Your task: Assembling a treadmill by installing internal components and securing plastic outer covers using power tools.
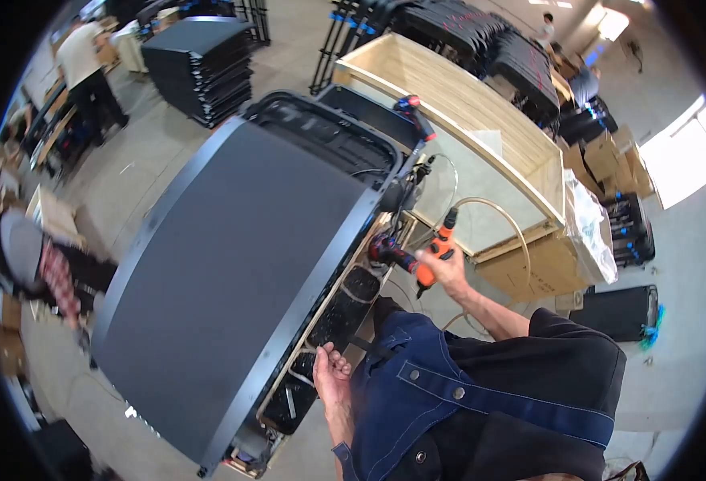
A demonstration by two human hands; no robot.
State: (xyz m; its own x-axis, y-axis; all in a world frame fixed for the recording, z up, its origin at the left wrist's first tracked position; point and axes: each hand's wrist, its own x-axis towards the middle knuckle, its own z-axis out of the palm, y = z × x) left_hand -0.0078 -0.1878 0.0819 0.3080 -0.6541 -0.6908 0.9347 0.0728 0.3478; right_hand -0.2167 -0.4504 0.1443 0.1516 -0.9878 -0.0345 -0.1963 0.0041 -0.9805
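My right hand (447, 268) is wrapped round an orange and black powered screwdriver (436, 255), its hose end up and its dark tip pointing down. A second, red and black power tool (393, 252) sits just left of it, in the end of a narrow parts tray (330, 317). Along the tray runs a large dark board with grey side rails (233, 264), looking like a treadmill deck. My left hand (333, 370) hovers by the tray's near part, fingers curled in; whatever they hold, if anything, is hidden. Small loose pieces lie in the tray's compartments.
A tan hose (501, 210) loops from the screwdriver past a long wooden crate (465, 112). Another red and black tool (414, 116) lies at the deck's far end. Stacked dark panels (201, 68) stand behind. A person in a grey cap (23, 244) is at the left.
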